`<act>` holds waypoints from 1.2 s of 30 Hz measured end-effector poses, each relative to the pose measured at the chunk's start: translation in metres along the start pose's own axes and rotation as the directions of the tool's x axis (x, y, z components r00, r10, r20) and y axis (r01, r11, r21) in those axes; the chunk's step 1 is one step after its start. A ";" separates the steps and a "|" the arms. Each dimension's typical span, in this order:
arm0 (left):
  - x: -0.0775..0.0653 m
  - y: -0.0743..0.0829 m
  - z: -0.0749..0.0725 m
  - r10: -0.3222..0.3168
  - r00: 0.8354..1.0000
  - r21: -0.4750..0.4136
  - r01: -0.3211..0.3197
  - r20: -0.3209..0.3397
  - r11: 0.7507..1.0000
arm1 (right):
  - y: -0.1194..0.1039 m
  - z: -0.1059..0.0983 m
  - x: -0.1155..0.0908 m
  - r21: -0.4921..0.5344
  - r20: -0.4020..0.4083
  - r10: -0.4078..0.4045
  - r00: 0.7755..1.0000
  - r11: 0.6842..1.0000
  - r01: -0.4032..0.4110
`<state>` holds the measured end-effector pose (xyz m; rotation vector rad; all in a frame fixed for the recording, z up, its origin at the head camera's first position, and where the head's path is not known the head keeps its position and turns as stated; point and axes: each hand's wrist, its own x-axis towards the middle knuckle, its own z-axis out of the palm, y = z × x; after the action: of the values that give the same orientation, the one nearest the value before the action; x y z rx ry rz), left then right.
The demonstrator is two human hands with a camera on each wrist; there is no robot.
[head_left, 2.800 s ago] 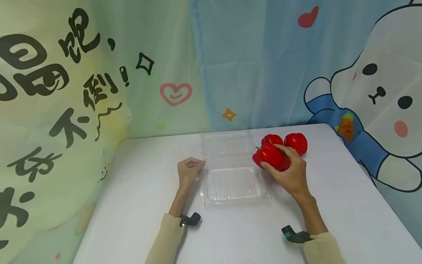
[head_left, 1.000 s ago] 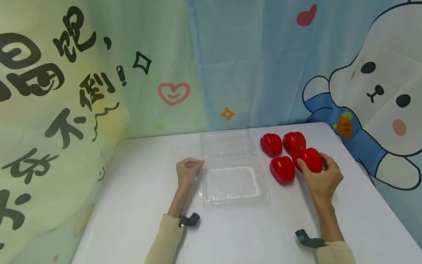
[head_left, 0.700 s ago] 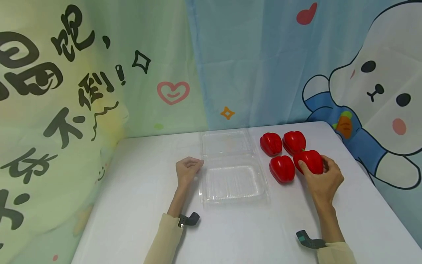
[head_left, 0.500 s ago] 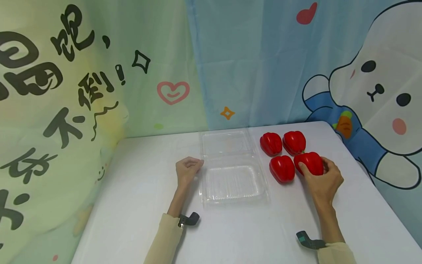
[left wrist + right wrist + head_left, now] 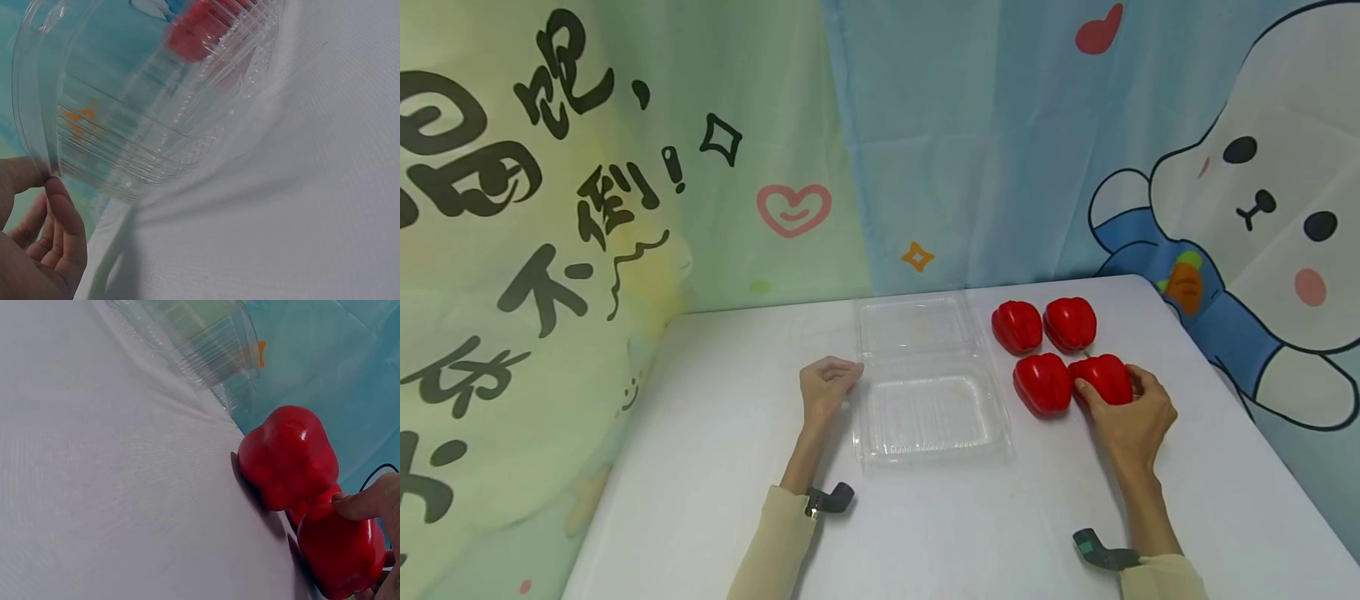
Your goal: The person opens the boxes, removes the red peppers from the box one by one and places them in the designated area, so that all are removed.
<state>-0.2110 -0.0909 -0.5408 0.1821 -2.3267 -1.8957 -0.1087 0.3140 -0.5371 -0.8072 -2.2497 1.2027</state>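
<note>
A clear plastic clamshell box point(image 5: 934, 415) lies open on the white table, its lid flap point(image 5: 916, 325) toward the back. At its left edge my left hand point(image 5: 829, 385) pinches the rim between thumb and forefinger, which the left wrist view shows close up. To the right of the box my right hand point(image 5: 1138, 417) holds a red bell pepper point(image 5: 1105, 377) by its sides, thumb on the near left. Beside that pepper sits another red bell pepper point(image 5: 1042, 385). Behind them stand two more, a left pepper point(image 5: 1017, 327) and a right pepper point(image 5: 1071, 324).
The white table point(image 5: 700, 500) runs to a printed cloth backdrop point(image 5: 925, 142) at the back and left. A cartoon bear and lettering are printed on the cloth. Small dark cameras sit on both wrists.
The right hand has carried its pepper from beside the box to the right, then lowered it toward the front, next to the front left pepper. The left hand has stayed at the box edge.
</note>
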 end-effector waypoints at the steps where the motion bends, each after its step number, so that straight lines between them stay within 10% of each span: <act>1: 0.000 0.000 0.000 0.000 1.000 -0.003 0.000 -0.001 1.000 | 0.001 0.000 0.000 -0.001 -0.002 -0.001 1.000 1.000 0.001; 36: -0.001 -0.002 -0.003 -0.036 0.999 0.017 0.036 -0.010 0.999 | -0.004 -0.004 -0.011 -0.105 0.085 0.054 0.995 0.993 -0.045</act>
<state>-0.2094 -0.0937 -0.5425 0.2362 -2.3495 -1.8866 -0.0988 0.3071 -0.5332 -0.8697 -2.3927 1.1729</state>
